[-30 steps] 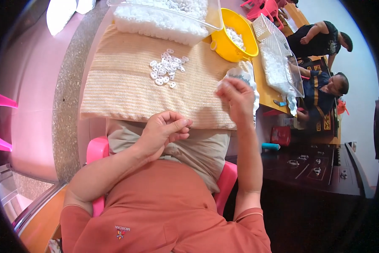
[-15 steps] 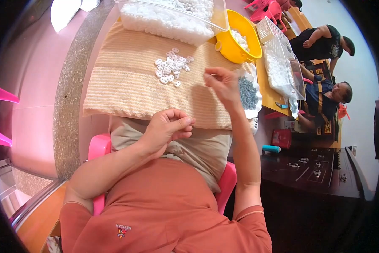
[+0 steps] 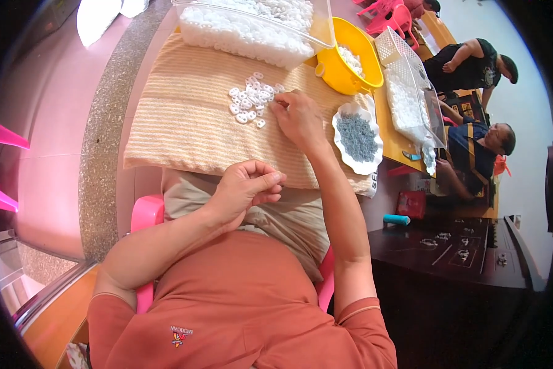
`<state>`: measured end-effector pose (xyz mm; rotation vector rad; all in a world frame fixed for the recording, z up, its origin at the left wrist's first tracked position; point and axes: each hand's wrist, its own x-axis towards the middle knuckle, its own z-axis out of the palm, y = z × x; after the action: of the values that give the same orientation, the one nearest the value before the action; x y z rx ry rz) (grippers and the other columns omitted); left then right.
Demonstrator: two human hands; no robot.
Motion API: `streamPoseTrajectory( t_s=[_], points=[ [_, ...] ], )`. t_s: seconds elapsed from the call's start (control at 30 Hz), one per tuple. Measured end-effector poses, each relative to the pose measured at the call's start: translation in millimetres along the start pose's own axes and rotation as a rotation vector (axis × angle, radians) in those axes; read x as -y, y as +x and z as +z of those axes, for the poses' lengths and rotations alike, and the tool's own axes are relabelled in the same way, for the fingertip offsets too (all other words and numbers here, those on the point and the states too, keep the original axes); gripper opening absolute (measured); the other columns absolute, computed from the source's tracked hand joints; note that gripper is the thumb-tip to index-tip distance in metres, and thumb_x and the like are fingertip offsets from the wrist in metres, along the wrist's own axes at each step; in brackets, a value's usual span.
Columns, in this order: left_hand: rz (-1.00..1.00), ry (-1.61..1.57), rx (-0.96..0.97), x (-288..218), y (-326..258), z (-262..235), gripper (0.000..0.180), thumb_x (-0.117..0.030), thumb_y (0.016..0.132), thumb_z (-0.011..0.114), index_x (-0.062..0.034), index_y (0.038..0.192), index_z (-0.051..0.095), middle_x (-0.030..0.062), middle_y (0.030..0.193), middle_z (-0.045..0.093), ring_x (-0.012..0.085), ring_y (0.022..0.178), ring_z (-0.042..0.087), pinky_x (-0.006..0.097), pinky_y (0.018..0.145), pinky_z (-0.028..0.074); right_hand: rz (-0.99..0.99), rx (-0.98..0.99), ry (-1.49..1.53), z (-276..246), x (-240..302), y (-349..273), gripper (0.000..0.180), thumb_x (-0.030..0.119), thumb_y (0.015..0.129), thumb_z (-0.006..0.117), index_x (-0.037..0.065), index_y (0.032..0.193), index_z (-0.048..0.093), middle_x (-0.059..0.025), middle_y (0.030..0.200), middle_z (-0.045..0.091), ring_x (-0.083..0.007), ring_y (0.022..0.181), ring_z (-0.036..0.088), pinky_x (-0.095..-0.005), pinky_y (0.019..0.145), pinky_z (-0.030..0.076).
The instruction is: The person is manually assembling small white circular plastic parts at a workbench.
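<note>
My right hand (image 3: 298, 120) reaches over the striped towel, its thumb and fingertips drawn together at the right edge of a loose pile of small white plastic pieces with holes (image 3: 247, 101). What those fingertips hold, if anything, is hidden. Nearer my lap, my left hand (image 3: 247, 186) is closed in a pinch, thumb against forefinger; anything between them is too small to make out. To the right of my right hand lies a white scalloped dish (image 3: 342, 154) filled with tiny grey pieces (image 3: 357, 136).
A clear bin of white pieces (image 3: 245, 37) stands at the towel's far edge, with a yellow tub (image 3: 331, 67) beside it. Another clear container (image 3: 405, 101) of white pieces sits farther right. Other people (image 3: 482, 135) are at the right; a pink chair (image 3: 146, 212) is under me.
My right hand has moved left from beside the grey pieces to the white pile, uncovering more of the dish. My left hand has stayed in its pinch.
</note>
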<state>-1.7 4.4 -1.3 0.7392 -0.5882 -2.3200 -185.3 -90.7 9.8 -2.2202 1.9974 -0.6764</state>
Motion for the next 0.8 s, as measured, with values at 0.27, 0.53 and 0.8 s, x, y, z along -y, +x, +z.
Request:
streamPoseTrajectory(
  t_s=[0.27,0.53,0.8],
  points=[
    [-0.001,0.019,0.002,0.6,0.7,-1.0,0.009,-0.010,0.092,0.063,-0.0030,0.098,0.061,0.0067,0.098,0.066,0.0107,0.079,0.063,0.026,0.072,0.057,-0.107,-0.058,-0.016,8.3,-8.1,-0.5,0.013,0.016,0.084,0.060,0.005,0.086,0.068,-0.0170,0.087,0.065,-0.0368,0.081,0.063,-0.0459,0.073,0.049],
    [0.018,0.014,-0.029,-0.9,2.5,-2.5,0.009,-0.012,0.092,0.062,-0.0038,0.096,0.061,0.0061,0.097,0.066,0.0098,0.078,0.063,0.026,0.073,0.058,-0.059,-0.045,0.232,-9.2,1.0,-30.6,0.013,0.012,0.088,0.060,0.001,0.092,0.066,-0.0156,0.079,0.066,-0.0279,0.068,0.064,-0.0363,0.062,0.049],
    [0.082,-0.103,-0.095,-7.0,0.9,1.2,0.016,-0.021,0.096,0.059,-0.0052,0.097,0.059,0.0041,0.090,0.064,0.0107,0.078,0.062,0.025,0.068,0.056,0.264,0.303,1.046,-47.5,35.6,-90.4,0.010,0.003,0.090,0.063,-0.002,0.098,0.063,-0.0017,0.082,0.062,-0.0062,0.074,0.059,-0.0206,0.064,0.051]
  ],
)
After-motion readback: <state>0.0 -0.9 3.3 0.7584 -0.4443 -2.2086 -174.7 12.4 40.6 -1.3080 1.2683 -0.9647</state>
